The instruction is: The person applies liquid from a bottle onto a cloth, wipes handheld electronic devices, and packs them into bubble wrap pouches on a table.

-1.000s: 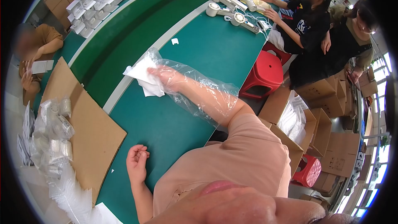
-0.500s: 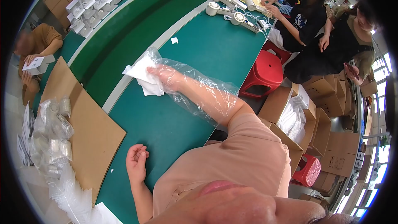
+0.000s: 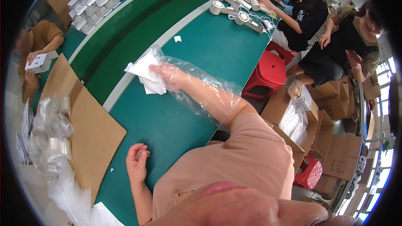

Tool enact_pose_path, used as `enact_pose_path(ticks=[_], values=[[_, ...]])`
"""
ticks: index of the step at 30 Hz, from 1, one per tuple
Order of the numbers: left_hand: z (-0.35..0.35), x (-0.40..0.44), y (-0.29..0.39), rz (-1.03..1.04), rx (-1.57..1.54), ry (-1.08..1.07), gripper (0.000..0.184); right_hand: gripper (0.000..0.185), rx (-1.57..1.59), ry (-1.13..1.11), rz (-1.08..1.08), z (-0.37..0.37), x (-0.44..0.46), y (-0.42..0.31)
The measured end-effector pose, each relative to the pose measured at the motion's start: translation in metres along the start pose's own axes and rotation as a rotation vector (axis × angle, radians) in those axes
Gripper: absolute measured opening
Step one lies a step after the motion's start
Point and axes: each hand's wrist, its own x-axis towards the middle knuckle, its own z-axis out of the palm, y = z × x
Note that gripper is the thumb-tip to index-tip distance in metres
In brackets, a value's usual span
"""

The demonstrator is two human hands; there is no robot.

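Note:
My right hand (image 3: 167, 73) and its forearm are inside a clear plastic bag (image 3: 201, 88). The hand is closed on a crumpled white cloth or paper (image 3: 151, 84) at the far side of the green table (image 3: 167, 129). Whether the white piece lies inside or outside the bag, I cannot tell. Nearer to my body, my left hand (image 3: 137, 159) hovers at or rests on the table with its fingers curled and nothing visible in them. A small white scrap (image 3: 178, 39) lies beyond the right hand.
Brown cardboard (image 3: 92, 129) and bubble-wrapped items (image 3: 56, 129) are at the left. Handheld fans (image 3: 241, 17) lie at the table's far end. Red stools (image 3: 268, 73) and open cartons (image 3: 299, 121) stand to the right. A person in brown (image 3: 46, 37) holds a white box; others sit at the right.
A seated person at the far right has shifted, and a foot now shows over the open carton. Another person's hands have moved among the fans. My hands stay almost where they were.

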Motion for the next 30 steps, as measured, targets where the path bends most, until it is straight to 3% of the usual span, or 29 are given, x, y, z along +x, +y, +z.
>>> enact_pose_path(ticks=[9, 20, 22, 28, 30], values=[[-0.003, 0.000, -0.003, -0.006, 0.000, 0.008, 0.021, 0.031, 0.060, 0.101, 0.036, 0.006, -0.003, -0.004], [-0.006, 0.000, -0.001, -0.059, -0.044, 0.079, 0.022, 0.036, -0.012, -0.013, 0.038, 0.000, -0.001, -0.004], [-0.007, 0.000, 0.000, -0.079, -0.088, 0.004, 0.021, 0.039, 0.038, -0.022, 0.045, -0.002, 0.002, -0.002], [-0.012, 0.004, -0.002, -0.066, -0.190, -0.008, 0.018, 0.042, 0.073, 0.141, 0.115, 0.008, -0.002, -0.011], [-0.011, 0.005, 0.001, -0.067, -0.174, -0.006, 0.018, 0.042, 0.069, 0.090, 0.097, 0.004, -0.003, -0.012]])
